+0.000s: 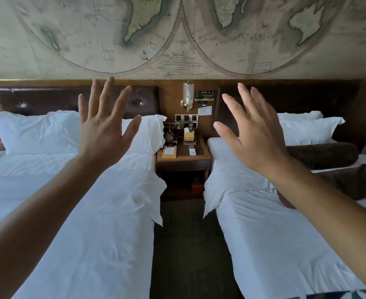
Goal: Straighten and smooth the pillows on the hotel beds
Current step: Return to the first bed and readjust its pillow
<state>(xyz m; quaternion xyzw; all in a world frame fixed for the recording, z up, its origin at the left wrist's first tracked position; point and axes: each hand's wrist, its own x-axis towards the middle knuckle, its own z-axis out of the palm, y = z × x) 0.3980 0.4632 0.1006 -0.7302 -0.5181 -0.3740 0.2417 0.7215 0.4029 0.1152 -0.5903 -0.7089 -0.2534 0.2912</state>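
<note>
Two white beds lie ahead with an aisle between them. The left bed [91, 223] carries white pillows [37, 132] at its head, slightly creased, one end [150, 134] reaching toward the nightstand. White pillows [307, 128] are stacked at the head of the right bed [274, 234]. My left hand [104, 128] is raised in the air in front of the left pillows, fingers spread, holding nothing. My right hand [255, 132] is raised likewise before the right bed, fingers apart and empty. Neither hand touches any bedding.
A wooden nightstand [184, 159] with a phone, tissue box and notepads stands between the beds, under a wall lamp [187, 94]. A dark brown bolster [322, 155] lies across the right bed. Dark padded headboards [48, 100] back both beds. Dark carpet [186, 244] fills the aisle.
</note>
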